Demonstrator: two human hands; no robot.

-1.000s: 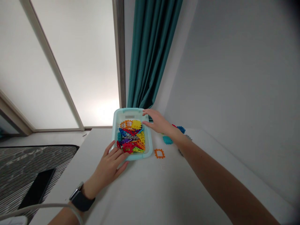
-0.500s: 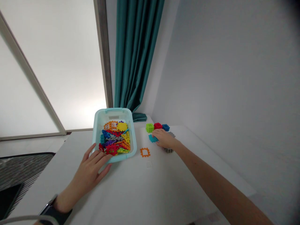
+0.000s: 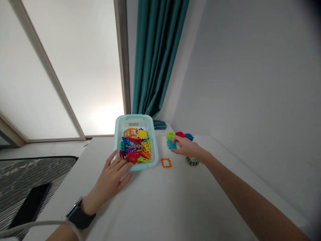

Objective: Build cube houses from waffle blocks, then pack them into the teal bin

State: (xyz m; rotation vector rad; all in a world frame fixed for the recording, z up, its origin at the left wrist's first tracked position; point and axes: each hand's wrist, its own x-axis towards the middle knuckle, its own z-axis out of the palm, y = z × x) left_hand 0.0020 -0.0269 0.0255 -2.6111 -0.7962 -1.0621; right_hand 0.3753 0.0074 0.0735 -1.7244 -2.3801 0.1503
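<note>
Where the right grip (image 3: 185, 147) sits: over the far right part of the tabletop (image 3: 160, 204), well right of the bin and short of the wall (image 3: 250, 83).

Right grip state: half closed, fingertips on a teal toothed building piece (image 3: 171, 144); whether it has firm hold of the piece cannot be told.

Left grip (image 3: 111, 174): open with fingers spread, fingertips touching the near left rim of a pale aqua plastic bin (image 3: 135, 117), holding nothing.

Bin: left of the right grip and just past the left grip, near the far edge of the tabletop, packed with colourful interlocking pieces (image 3: 135, 147).

Around the right grip: a green piece (image 3: 170, 135), a red piece (image 3: 180, 134) and a blue piece (image 3: 189, 136) lie just past the fingers; a small grey stack (image 3: 192, 161) sits just nearer; an orange square frame piece (image 3: 166, 163) lies between the grip and the bin, close to the bin's wall.

Edges: the tabletop's left edge runs down past the left grip toward a striped mat (image 3: 37, 174); its right side runs along the wall.

Open room: a broad white stretch of tabletop spreads nearer than both grips, between the forearms.
</note>
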